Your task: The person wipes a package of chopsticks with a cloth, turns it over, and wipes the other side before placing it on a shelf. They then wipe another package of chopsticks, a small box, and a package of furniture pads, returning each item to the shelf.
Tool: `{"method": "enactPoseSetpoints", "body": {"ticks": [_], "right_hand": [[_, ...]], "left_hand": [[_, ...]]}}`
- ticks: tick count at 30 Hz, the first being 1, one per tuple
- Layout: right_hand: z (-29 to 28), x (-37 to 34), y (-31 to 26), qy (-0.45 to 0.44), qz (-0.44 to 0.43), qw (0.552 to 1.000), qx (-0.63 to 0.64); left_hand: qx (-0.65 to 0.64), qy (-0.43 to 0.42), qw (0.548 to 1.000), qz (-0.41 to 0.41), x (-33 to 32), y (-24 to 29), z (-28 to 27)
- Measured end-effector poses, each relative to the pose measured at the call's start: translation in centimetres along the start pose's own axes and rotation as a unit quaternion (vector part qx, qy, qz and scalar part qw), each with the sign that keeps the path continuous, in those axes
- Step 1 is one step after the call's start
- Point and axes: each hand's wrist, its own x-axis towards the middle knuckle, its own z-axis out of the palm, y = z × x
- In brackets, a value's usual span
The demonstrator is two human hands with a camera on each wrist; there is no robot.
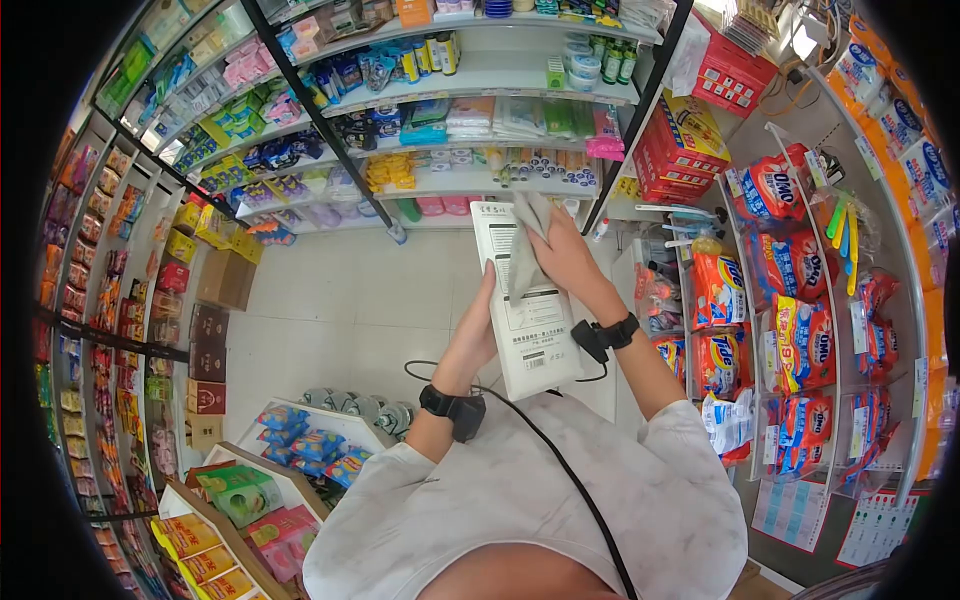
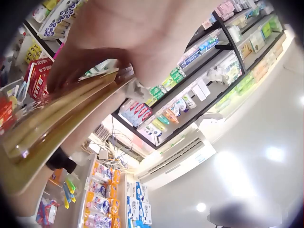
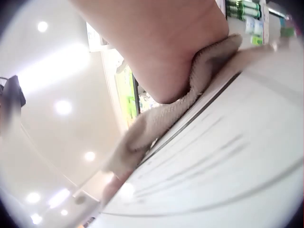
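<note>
A white package with printed text and a barcode point(image 1: 537, 350) is held upright in front of the person's chest. The left hand point(image 1: 477, 328) grips its left edge, thumb along the side; in the left wrist view this hand point(image 2: 128, 33) is above the package's side point(image 2: 61, 123). The right hand point(image 1: 567, 262) holds a crumpled grey cloth point(image 1: 524, 262) against the package's upper face. In the right wrist view the cloth point(image 3: 161, 118) lies between the right hand point(image 3: 166, 47) and the white surface point(image 3: 228, 156). The right fingertips are hidden by the cloth.
Shelves of packaged goods point(image 1: 480, 90) stand ahead, with snack racks on the left point(image 1: 100, 290). Detergent bags point(image 1: 720, 290) hang at the right. A low display of blue packets point(image 1: 318, 445) is near the left elbow. A black cable point(image 1: 560, 455) runs over the shirt.
</note>
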Motion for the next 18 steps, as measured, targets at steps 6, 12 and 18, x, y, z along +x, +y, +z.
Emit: {"method": "enactPoseSetpoints", "body": {"ticks": [6,12,18], "right_hand": [[3.7,-6.4,-5.1,-0.100,-0.034,0.994,0.039],[3.9,-6.8,-8.1,-0.124,-0.074,0.988,-0.062],[4.8,-8.3,5.2,-0.033,0.247,0.947,0.204]], "left_hand": [[-0.135,0.025,0.980,0.146,3.5,0.3,-5.5],[-0.163,0.069,0.958,0.227,2.6,3.2,-6.1],[-0.182,0.006,0.965,0.190,1.4,4.8,-6.6]]}}
